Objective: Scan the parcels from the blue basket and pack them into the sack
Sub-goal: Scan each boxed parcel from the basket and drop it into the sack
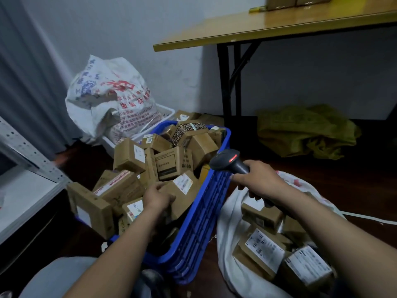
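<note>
While the left hand (pixel 158 197) curls its fingers over the near edge of a cardboard parcel (pixel 182 190) on top of the heap, the right hand (pixel 257 179) is wrapped firmly round the handle of a dark grey scanner (pixel 227 161). The scanner's rounded head shows a red glow and hangs above the right rim of the blue basket (pixel 206 211).

The basket is moulded plastic, rectangular with rounded corners, and its walls are ribbed and slotted. It stands on the dark floor, heaped above the rim with boxes (pixel 129 157). These are matt brown card cuboids bearing white printed labels and tape. One black-wrapped box (pixel 189 131) carries white lettering, and several others lean out over the left side.

The gripped parcel is a plain brown cuboid, tilted, with a white barcode label on its upper face.

Just right of the basket lies the sack (pixel 232 233), soft, white and crumpled, its mouth open on several labelled packed boxes (pixel 264 246).

Behind, a printed sack (pixel 107 97) with red and blue print stands in a white tray (pixel 169 111). Olive cloth (pixel 305 130) lies bunched under a glossy wood-topped table (pixel 257 29) with black metal legs.
</note>
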